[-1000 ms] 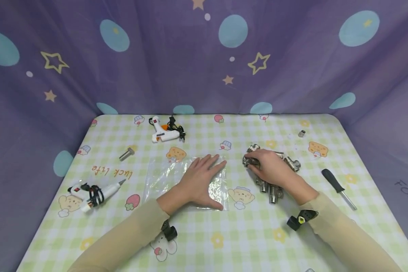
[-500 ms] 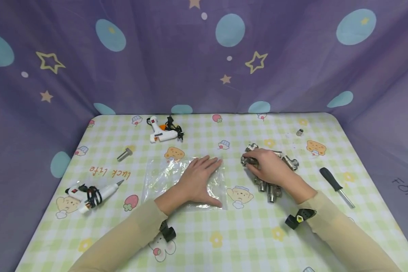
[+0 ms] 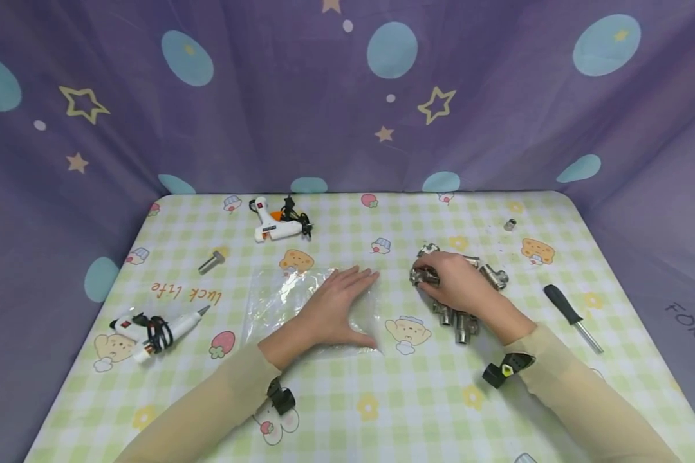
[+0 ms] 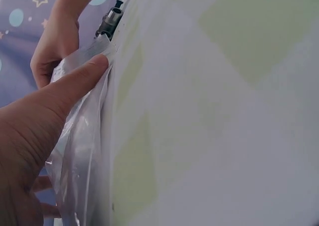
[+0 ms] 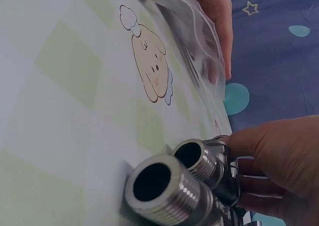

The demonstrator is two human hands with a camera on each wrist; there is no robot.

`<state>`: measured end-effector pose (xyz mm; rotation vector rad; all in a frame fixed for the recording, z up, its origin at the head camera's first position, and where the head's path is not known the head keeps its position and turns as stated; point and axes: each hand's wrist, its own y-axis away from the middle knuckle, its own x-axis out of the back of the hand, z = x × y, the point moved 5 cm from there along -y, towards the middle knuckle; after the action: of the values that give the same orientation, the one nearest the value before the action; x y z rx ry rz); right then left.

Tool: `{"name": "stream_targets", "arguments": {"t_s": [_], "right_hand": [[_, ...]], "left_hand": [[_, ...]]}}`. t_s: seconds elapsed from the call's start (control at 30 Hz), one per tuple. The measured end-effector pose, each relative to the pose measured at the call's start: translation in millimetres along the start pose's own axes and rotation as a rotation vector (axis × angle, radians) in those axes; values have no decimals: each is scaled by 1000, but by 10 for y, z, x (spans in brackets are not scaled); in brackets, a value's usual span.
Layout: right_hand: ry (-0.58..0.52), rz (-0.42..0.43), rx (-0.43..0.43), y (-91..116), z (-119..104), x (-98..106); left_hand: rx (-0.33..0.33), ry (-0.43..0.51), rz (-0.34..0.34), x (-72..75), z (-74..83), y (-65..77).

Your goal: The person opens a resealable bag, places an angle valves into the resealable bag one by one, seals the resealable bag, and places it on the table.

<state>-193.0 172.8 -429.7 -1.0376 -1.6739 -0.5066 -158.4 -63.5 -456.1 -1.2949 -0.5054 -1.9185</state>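
Note:
In the head view my left hand point(image 3: 334, 310) lies over a clear plastic bag point(image 3: 275, 299), its fingers long and its thumb stretched out to the side. The left wrist view has the thumb along the bag's raised near edge. My right hand point(image 3: 454, 283) pinches a shiny metal pipe fitting point(image 3: 421, 276) between thumb and fingers, at the left side of a pile of similar fittings point(image 3: 463, 328). Threaded open ends of fittings point(image 5: 154, 183) show close up in the right wrist view. Part of the pile is hidden under the right hand.
A white glue gun point(image 3: 280, 229) lies at the back, another glue gun point(image 3: 159, 334) with a wrapped cord at the left. A bolt point(image 3: 212, 262) is between them. To the right are a black-handled screwdriver point(image 3: 572, 318) and a small metal piece point(image 3: 510, 225). A purple curtain point(image 3: 301, 96) surrounds the table.
My left hand's fingers have drawn slightly closer together over the bag. The right hand stays at the same fitting. The head view has shifted a little.

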Motion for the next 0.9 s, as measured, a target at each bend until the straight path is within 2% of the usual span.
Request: {"name": "stream_targets", "arguments": {"t_s": [0.23, 0.5, 0.6, 0.7, 0.9], "right_hand": [[-55, -34, 13, -15, -80, -26], [-161, -42, 127, 58, -368, 46], [-179, -52, 145, 71, -450, 64], [-146, -59, 123, 56, -435, 47], [-41, -72, 29, 36, -246, -32]], "left_hand": [[-9, 36, 25, 27, -2, -7], [-6, 42, 22, 27, 0, -11], [-8, 36, 27, 27, -5, -11], [-9, 34, 29, 18, -11, -15], [-1, 24, 2, -18, -16, -11]]}}
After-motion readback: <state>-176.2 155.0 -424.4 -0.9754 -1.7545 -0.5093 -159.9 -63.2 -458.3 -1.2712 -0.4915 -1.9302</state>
